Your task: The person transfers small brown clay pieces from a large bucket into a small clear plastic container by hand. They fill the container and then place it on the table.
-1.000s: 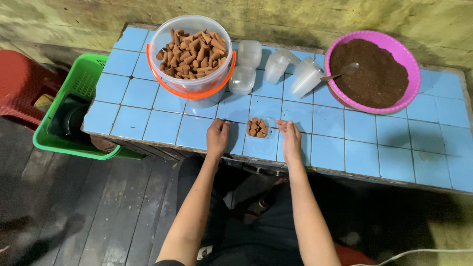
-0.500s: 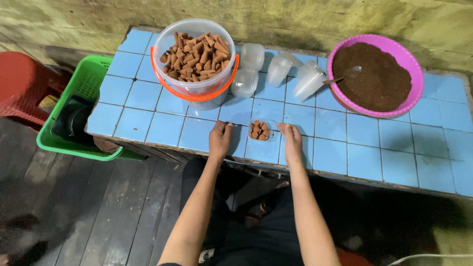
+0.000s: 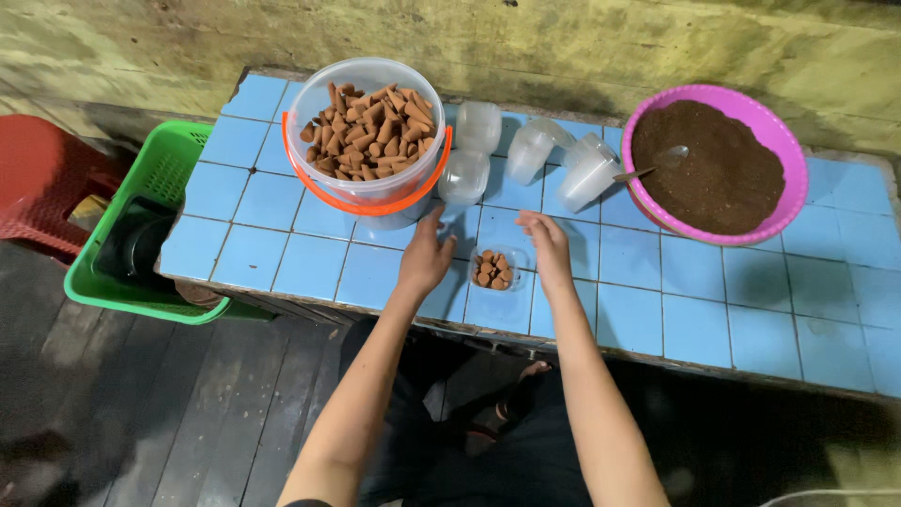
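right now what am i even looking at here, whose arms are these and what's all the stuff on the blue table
The picture comes from a camera worn on a person's head, looking down, so the two bare arms are that person's own. The left hand and right hand rest on a blue tiled table, either side of a small clear tub with a few brown cones in it. Neither hand grips anything. Behind it stands a clear bucket with an orange handle, full of the same cones, and a few empty clear cups. To the right, a pink bowl holds dark brown powder and a spoon. A green basket and a red stool stand to the left.
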